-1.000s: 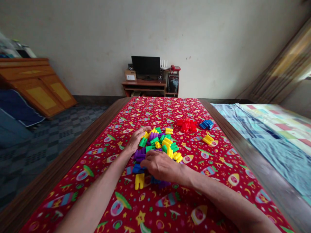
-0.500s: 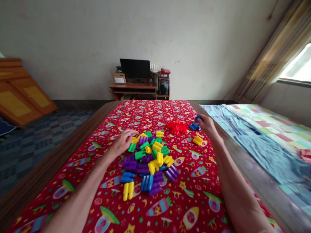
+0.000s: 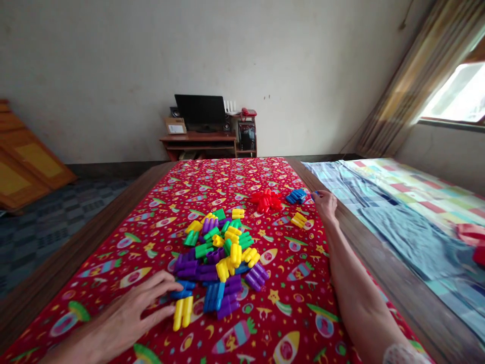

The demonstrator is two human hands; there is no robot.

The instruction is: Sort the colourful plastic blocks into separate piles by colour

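Note:
My left hand is low on the left, thumb and fingers apart. Its fingertips reach the edge of a blue toy block, and the thumb is beside a yellow block. My right hand is near the table's right edge with fingers drawn together. A bit of blue shows at its fingertips, but what it belongs to is unclear. Just left of it lie blue blocks. A mixed heap of purple, green and yellow blocks covers the middle.
Red blocks form a separate pile beside the blue ones. One yellow block lies apart in front of them. A patterned red cloth covers the table. Beyond its right edge is a bed; a desk stands at the far wall.
My left hand has come from the heap's far left side down to the near blue block. My right hand has shifted slightly outward from the blue blocks, where more blue now shows.

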